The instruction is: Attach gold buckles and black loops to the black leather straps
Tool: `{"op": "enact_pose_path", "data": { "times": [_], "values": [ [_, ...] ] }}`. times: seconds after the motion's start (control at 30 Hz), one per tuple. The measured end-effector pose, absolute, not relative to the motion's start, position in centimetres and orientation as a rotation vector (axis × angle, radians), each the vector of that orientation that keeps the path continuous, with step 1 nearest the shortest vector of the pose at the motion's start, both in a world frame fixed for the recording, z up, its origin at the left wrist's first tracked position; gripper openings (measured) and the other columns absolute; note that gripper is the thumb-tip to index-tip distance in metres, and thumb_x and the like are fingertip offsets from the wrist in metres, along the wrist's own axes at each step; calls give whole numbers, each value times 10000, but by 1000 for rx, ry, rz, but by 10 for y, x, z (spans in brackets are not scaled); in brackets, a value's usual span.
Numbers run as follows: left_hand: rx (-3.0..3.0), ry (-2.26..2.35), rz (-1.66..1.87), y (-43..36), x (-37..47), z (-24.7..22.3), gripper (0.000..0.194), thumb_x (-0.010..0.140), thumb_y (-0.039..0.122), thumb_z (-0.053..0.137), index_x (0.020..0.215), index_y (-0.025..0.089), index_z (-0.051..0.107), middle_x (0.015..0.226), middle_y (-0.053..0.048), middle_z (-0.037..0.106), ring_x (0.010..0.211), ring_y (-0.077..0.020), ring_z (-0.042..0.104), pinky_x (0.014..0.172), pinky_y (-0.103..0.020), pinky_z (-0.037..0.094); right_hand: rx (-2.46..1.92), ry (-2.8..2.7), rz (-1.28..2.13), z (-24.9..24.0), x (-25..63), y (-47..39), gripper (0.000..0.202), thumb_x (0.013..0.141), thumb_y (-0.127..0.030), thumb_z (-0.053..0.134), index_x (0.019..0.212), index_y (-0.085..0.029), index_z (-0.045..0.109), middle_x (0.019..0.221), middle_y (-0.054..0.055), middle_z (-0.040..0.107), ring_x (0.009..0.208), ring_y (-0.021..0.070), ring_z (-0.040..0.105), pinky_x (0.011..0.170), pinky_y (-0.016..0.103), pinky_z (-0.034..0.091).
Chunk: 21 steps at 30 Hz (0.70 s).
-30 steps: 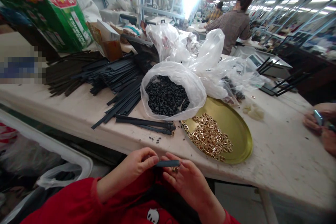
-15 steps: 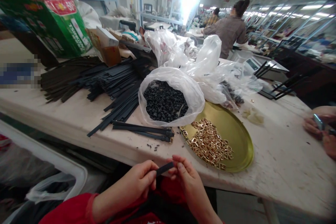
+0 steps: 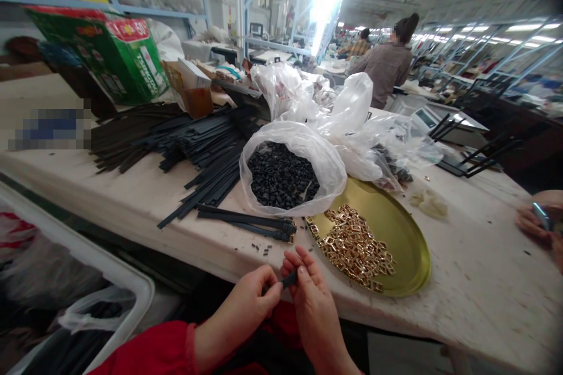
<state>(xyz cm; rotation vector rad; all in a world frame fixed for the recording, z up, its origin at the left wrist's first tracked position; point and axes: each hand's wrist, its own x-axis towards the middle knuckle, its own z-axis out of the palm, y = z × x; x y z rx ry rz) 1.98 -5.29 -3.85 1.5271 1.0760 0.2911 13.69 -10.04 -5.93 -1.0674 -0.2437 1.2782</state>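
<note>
The left hand [image 3: 257, 294] is closed, the right hand [image 3: 310, 292] half-curled; both pinch one dark strap [image 3: 289, 279]. One golden tray [image 3: 407, 258] lies at right.

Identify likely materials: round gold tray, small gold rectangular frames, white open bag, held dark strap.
Round gold tray: probably metal, satin; soft sheen.
Small gold rectangular frames: likely metal, polished; bright glints.
White translucent open bag: thin plastic; creased, see-through.
Dark flat strap: matte, leather or synthetic; can't tell which.

Right of the round gold tray [image 3: 402, 240], a path crosses the pale flat-topped table's [image 3: 472, 278] front edge; bunched clear plastic bags [image 3: 352, 108] block behind
</note>
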Motion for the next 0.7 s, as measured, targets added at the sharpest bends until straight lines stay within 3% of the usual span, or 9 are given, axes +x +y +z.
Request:
{"op": "enact_pose_path", "data": {
  "times": [0.2, 0.43, 0.57, 0.7],
  "values": [
    [1530, 1012, 337, -59, 13, -33, 217, 803, 365, 431, 690, 180, 443, 580, 52, 436, 540, -112, 402, 511, -220, 323, -1014, -151, 1319, -54, 138, -101, 392, 695, -299, 692, 1064, -251, 568, 1045, 28, 655, 974, 163, 600, 925, 320, 419],
    [1487, 915, 498, -66, 17, -40, 177, 818, 289, 435, 828, 145, 537, 809, -25, 586, 732, -150, 509, 679, -245, 400, -1042, -209, 1344, -51, 122, -110, 562, 725, -351, 667, 1225, -262, 427, 1099, 50, 641, 936, 178, 619, 830, 316, 472],
    [1397, 898, 462, -71, 16, -38, 147, 745, 173, 441, 856, 133, 529, 763, -20, 579, 689, -142, 512, 639, -247, 404, -1128, -359, 1235, -51, 117, -117, 575, 749, -392, 640, 1254, -270, 395, 1135, 64, 626, 945, 192, 616, 809, 322, 484],
    [1286, 833, 496, -73, 11, -34, 183, 744, 211, 459, 905, 130, 488, 761, -13, 564, 679, -136, 519, 620, -248, 412, -1159, -476, 1192, -49, 112, -122, 561, 753, -438, 615, 1250, -276, 412, 1159, 67, 613, 1013, 213, 588, 845, 350, 477]
  ]
}}
